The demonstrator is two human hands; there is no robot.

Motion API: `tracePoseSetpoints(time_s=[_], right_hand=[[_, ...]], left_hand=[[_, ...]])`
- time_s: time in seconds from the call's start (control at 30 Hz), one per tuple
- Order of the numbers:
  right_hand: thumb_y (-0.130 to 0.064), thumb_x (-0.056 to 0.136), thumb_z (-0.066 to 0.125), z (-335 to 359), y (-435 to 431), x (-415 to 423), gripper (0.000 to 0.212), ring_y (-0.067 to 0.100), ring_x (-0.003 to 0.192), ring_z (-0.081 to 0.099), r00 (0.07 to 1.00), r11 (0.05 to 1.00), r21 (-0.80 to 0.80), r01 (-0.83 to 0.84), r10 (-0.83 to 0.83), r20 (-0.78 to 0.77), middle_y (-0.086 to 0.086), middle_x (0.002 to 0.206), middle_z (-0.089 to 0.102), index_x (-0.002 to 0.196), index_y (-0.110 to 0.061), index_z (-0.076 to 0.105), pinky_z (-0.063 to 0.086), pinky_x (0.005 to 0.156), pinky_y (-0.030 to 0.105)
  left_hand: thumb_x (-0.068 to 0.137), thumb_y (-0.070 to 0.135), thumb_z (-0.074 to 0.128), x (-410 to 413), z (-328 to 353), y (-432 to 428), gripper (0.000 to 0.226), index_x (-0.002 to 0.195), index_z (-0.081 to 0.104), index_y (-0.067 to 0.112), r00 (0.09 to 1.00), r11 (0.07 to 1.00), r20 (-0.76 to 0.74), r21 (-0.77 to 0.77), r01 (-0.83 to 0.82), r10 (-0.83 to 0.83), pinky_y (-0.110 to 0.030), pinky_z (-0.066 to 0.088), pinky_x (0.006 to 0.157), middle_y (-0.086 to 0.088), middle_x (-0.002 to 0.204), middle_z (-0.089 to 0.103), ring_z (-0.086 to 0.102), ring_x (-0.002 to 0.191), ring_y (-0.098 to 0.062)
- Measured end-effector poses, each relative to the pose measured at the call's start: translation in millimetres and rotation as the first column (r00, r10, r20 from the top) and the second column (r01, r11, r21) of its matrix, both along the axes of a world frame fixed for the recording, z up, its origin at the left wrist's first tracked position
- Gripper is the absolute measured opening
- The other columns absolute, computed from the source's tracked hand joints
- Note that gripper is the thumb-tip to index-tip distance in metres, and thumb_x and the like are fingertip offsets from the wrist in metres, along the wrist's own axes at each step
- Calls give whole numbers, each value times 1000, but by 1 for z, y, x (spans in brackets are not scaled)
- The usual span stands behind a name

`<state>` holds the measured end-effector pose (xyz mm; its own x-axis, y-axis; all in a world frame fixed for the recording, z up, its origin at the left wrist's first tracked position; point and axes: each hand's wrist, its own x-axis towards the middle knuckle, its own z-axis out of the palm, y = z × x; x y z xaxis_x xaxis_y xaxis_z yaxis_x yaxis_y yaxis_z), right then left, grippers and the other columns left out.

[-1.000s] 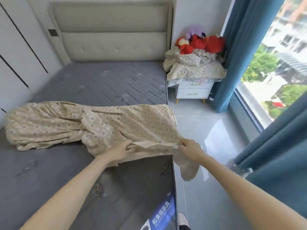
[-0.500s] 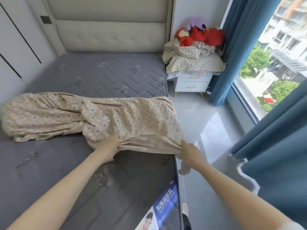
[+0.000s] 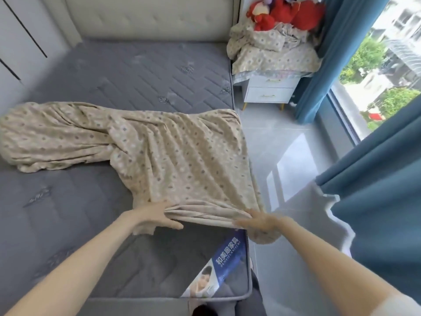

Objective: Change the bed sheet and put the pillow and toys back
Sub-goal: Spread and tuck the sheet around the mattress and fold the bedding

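While left hand [image 3: 155,216] and right hand [image 3: 257,222] hold the sheet [image 3: 177,156], toys [image 3: 284,12] top nightstand [image 3: 268,92].

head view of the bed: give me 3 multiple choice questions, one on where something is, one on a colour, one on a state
1. Where are the red plush toys?
A. on the windowsill
B. on the bedding heaped on the nightstand
C. on the floor

2. What colour are the curtains?
A. blue
B. white
C. red

3. How does the sheet lie on the mattress?
A. spread flat over all of it
B. bunched across the middle
C. folded in a neat square

Answers:
1 B, the toys sit on top of the heap.
2 A, both curtains are blue.
3 B, bare grey mattress shows on both sides of the rumpled sheet, with the left hand and right hand at its near edge.
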<state>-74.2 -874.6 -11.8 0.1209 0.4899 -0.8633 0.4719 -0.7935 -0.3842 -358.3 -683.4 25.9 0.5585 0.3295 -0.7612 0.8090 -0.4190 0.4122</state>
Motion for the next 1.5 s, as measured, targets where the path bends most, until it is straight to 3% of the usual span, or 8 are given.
tracePoseSetpoints(time_s=[0.13,0.27,0.43,0.57,0.87,1.1,1.23,1.5], right_hand=[[-38,69,79,-21,-2,0,68,23,91,57,976,980,-56,-192,197,94,-1,108,58,126,-32,41,49,73,32],[-20,87,54,-28,16,5,25,26,98,63,595,758,-190,-625,619,513,6,108,65,111,-10,57,46,73,29],[-15,96,42,7,114,44,15,26,76,55,983,992,-112,62,-41,182,12,88,53,96,-4,51,43,71,36],[-7,99,38,143,261,106,25,17,42,44,483,505,114,856,-700,-525,7,57,46,78,-7,51,39,39,23],[-14,102,30,636,356,150,30,14,84,56,643,-382,566,730,103,-759,2,100,61,117,-14,56,50,75,26],[5,92,32,518,336,145,28,18,87,47,793,-283,899,335,-431,-431,8,92,52,91,-17,49,39,68,29],[3,83,48,448,307,121,34,27,96,60,780,25,1000,-15,-625,27,9,96,66,110,-13,63,39,69,25],[-19,79,59,317,238,50,11,28,79,62,639,506,681,-530,-289,713,4,80,65,89,-18,64,49,61,32]], left_hand=[[86,37,61,12,-30,-1,37,116,51,18,948,946,-266,220,236,-174,-30,47,77,-1,110,61,56,94,-19],[92,11,42,39,-53,5,10,87,51,11,928,985,-370,168,29,35,-24,30,53,0,70,43,43,64,-14],[96,9,38,93,-27,65,30,119,53,-4,841,863,-200,47,-504,502,-35,51,70,-23,118,57,61,90,-29],[100,2,31,175,114,179,21,94,50,-5,247,302,181,-420,-856,952,-35,57,56,-22,74,59,59,39,-20],[98,4,37,244,585,251,21,103,54,16,-293,914,943,-249,-319,155,-29,50,87,-7,103,61,61,93,-17],[91,2,42,176,524,257,19,90,59,-7,158,847,982,170,-504,-103,-29,52,80,-19,68,69,65,83,-28],[85,-6,45,131,438,242,27,101,67,-1,528,465,849,475,-748,-18,-43,50,83,-24,99,68,62,102,-36],[89,-9,42,24,271,148,31,71,57,12,790,475,596,659,-583,144,-24,22,46,-7,69,55,44,61,-14]])
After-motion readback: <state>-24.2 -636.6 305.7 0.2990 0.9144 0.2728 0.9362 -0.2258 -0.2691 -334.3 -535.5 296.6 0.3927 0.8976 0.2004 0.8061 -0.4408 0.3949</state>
